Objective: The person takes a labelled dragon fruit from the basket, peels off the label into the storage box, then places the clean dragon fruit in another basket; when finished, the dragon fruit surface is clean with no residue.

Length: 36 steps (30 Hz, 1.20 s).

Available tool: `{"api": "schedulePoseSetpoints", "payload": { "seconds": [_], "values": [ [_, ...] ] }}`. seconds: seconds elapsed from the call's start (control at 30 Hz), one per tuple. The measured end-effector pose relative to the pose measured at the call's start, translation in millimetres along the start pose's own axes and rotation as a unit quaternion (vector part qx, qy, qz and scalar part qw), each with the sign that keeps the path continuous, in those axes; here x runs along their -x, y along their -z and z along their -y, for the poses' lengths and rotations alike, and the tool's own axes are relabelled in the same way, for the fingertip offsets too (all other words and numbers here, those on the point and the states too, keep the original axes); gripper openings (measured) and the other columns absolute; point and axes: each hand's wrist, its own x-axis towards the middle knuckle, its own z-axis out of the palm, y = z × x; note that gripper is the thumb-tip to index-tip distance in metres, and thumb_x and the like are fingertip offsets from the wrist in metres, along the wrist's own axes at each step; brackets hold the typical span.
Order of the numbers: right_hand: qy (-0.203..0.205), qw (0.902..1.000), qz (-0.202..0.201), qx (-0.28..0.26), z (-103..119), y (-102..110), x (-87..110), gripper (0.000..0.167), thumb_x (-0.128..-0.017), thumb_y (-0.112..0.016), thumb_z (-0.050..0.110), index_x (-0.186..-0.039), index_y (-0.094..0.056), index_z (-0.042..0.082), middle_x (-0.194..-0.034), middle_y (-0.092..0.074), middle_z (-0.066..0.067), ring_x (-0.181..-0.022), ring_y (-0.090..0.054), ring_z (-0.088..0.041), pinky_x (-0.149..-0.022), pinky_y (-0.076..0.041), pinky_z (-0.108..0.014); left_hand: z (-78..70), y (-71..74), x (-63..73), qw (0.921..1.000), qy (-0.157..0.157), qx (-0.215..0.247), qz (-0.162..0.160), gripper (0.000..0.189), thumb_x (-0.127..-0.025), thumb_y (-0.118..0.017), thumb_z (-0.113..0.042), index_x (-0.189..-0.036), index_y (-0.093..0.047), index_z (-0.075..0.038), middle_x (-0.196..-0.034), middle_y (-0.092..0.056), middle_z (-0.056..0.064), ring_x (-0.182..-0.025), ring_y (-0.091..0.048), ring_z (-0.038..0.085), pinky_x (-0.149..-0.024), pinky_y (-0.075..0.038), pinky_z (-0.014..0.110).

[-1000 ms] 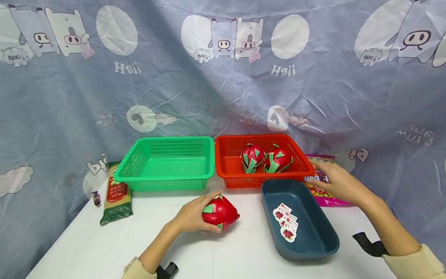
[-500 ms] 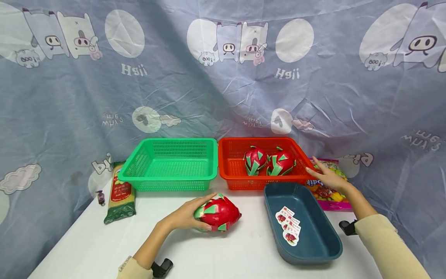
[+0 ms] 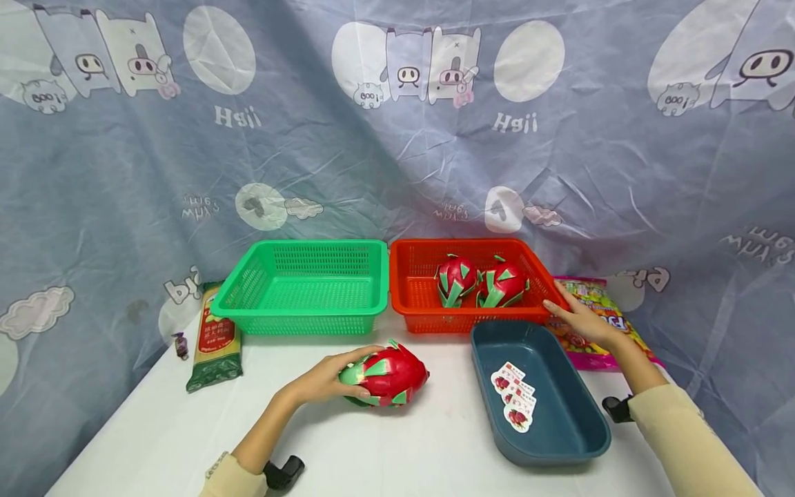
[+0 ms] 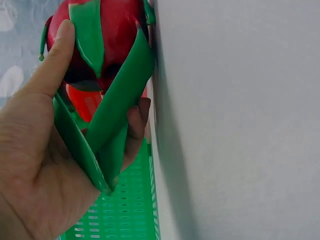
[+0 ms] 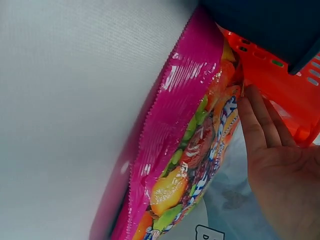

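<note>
In the head view, my left hand (image 3: 332,376) grips a red dragon fruit (image 3: 397,376) with green leaf flaps, low over the white table. The left wrist view shows the thumb along one side of the dragon fruit (image 4: 120,25) and fingers behind its green leaves. My right hand (image 3: 580,321) lies at the right wall of the red basket (image 3: 435,321), its fingers straight. Close beside those fingers is a shiny candy bag (image 5: 185,160) with a magenta edge. Inside the basket sit two more dragon fruits, one (image 3: 456,276) left of the other (image 3: 504,281).
A green basket (image 3: 298,324) stands left of the red one. A dark blue tub (image 3: 559,393) with several dragon fruit stickers (image 3: 514,397) sits in front of the red basket. At far left lie a green-gold packet (image 3: 216,338) and a small wrapped candy (image 3: 181,345).
My left hand has shifted back toward the fruit's leafy end, which shows more now. My right hand's fingers have straightened along the red basket's side, and the candy bag has turned outward.
</note>
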Motion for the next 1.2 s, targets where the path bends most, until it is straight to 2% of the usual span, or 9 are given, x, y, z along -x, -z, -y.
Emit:
{"api": "schedulePoseSetpoints", "payload": {
  "seconds": [0.17, 0.37, 0.5, 0.63, 0.73, 0.83, 0.93, 1.07, 1.2],
  "values": [
    [0.003, 0.9997, 0.001, -0.024, -0.6, 0.6, 0.0, 0.068, -0.100, -0.040, 0.022, -0.148, 0.008, 0.014, -0.133, -0.025, -0.035, -0.110, -0.042, -0.057, -0.083, -0.042, -0.058, -7.5, -2.8, 0.5, 0.9993, 0.012, 0.034, 0.000, 0.073, -0.079, -0.074, -0.024, -0.142, -0.036, -0.027, -0.132, -0.047, -0.001, -0.110, -0.049, 0.021, -0.080, -0.048, 0.030],
    [-0.008, 0.9997, -0.012, -0.018, 2.0, 0.0, 2.3, 0.070, -0.099, -0.042, 0.025, -0.148, 0.007, 0.016, -0.135, -0.024, -0.033, -0.111, -0.041, -0.057, -0.083, -0.042, -0.058, -41.9, 9.8, -17.8, 0.9908, 0.004, 0.133, -0.021, 0.069, -0.083, -0.070, -0.025, -0.141, -0.035, -0.035, -0.136, -0.042, -0.002, -0.116, -0.045, 0.023, -0.084, -0.048, 0.034],
    [-0.006, 0.9995, -0.012, -0.029, 1.9, -0.8, 2.0, 0.069, -0.100, -0.041, 0.024, -0.148, 0.008, 0.016, -0.135, -0.024, -0.035, -0.110, -0.041, -0.058, -0.083, -0.042, -0.058, -72.9, 24.9, -55.5, 0.9773, -0.007, 0.166, -0.131, 0.068, -0.083, -0.070, -0.027, -0.140, -0.035, -0.040, -0.139, -0.039, -0.001, -0.117, -0.046, 0.025, -0.084, -0.048, 0.039],
    [0.002, 0.9993, -0.011, -0.037, -1.9, -1.8, 0.4, 0.068, -0.100, -0.041, 0.023, -0.148, 0.007, 0.016, -0.134, -0.025, -0.035, -0.110, -0.041, -0.059, -0.081, -0.045, -0.056, -89.4, 34.5, -106.6, 0.9597, -0.005, 0.089, -0.267, 0.072, -0.078, -0.074, -0.033, -0.138, -0.037, -0.044, -0.134, -0.046, 0.000, -0.114, -0.048, 0.021, -0.081, -0.049, 0.038],
    [0.001, 0.9990, -0.014, -0.043, -5.0, -2.2, 1.2, 0.068, -0.100, -0.041, 0.023, -0.148, 0.007, 0.015, -0.134, -0.025, -0.035, -0.109, -0.041, -0.059, -0.081, -0.045, -0.056, -86.4, 34.7, -147.2, 0.9501, -0.016, 0.019, -0.311, 0.073, -0.075, -0.076, -0.035, -0.138, -0.039, -0.040, -0.133, -0.049, 0.000, -0.112, -0.049, 0.019, -0.084, -0.047, 0.037],
    [0.003, 0.9987, -0.016, -0.048, -7.0, -1.8, 3.2, 0.069, -0.100, -0.042, 0.022, -0.148, 0.006, 0.014, -0.134, -0.025, -0.036, -0.108, -0.044, -0.058, -0.080, -0.046, -0.055, -76.0, 28.2, -183.3, 0.9535, -0.035, -0.022, -0.298, 0.073, -0.076, -0.075, -0.034, -0.139, -0.040, -0.035, -0.130, -0.052, 0.003, -0.108, -0.051, 0.019, -0.086, -0.044, 0.037],
    [0.007, 0.9990, -0.018, -0.040, -8.7, -0.9, 5.0, 0.069, -0.100, -0.041, 0.022, -0.148, 0.007, 0.014, -0.132, -0.026, -0.035, -0.106, -0.047, -0.056, -0.079, -0.046, -0.054, -66.3, 14.9, -209.5, 0.9660, -0.040, -0.037, -0.253, 0.073, -0.077, -0.074, -0.034, -0.141, -0.039, -0.033, -0.130, -0.052, 0.004, -0.107, -0.051, 0.019, -0.085, -0.044, 0.035],
    [0.004, 0.9993, -0.023, -0.030, -9.6, -0.2, 4.2, 0.069, -0.100, -0.041, 0.025, -0.148, 0.007, 0.016, -0.132, -0.027, -0.034, -0.105, -0.049, -0.054, -0.079, -0.047, -0.053, -55.9, -5.2, -228.5, 0.9850, -0.013, -0.024, -0.171, 0.072, -0.077, -0.073, -0.038, -0.140, -0.038, -0.035, -0.131, -0.050, 0.003, -0.109, -0.050, 0.018, -0.085, -0.045, 0.031],
    [0.000, 0.9991, -0.028, -0.031, -8.7, -0.6, 1.8, 0.068, -0.099, -0.042, 0.026, -0.149, 0.005, 0.017, -0.132, -0.029, -0.034, -0.106, -0.049, -0.053, -0.080, -0.047, -0.052, -49.2, -13.6, -236.2, 0.9941, 0.012, -0.006, -0.107, 0.070, -0.076, -0.073, -0.040, -0.139, -0.042, -0.035, -0.133, -0.049, 0.001, -0.114, -0.047, 0.017, -0.090, -0.043, 0.032]
  ]
}}
